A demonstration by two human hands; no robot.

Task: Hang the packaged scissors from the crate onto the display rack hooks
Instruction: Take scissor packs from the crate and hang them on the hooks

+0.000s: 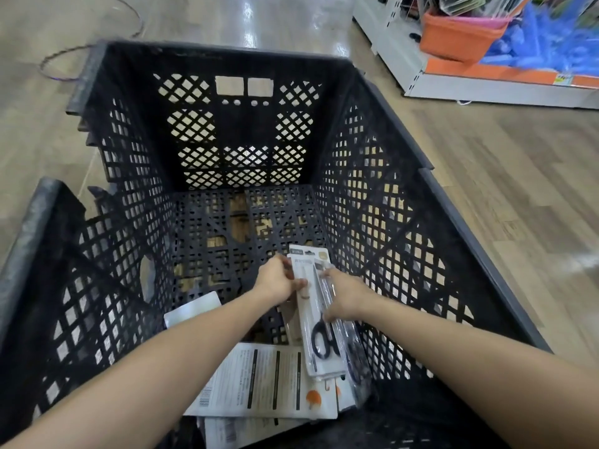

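Both grips, left hand [275,280] and right hand [345,294], pinch scissors packs [316,319] inside crate [372,196]. Packs look light, stiff, slick; best held at card edges.

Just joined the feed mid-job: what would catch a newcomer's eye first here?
The big black lattice crate fills the frame. Low inside it, both hands, left hand and right hand, hold packaged scissors above more packs lying face down. At top right, an orange bin sits on a white shelf.
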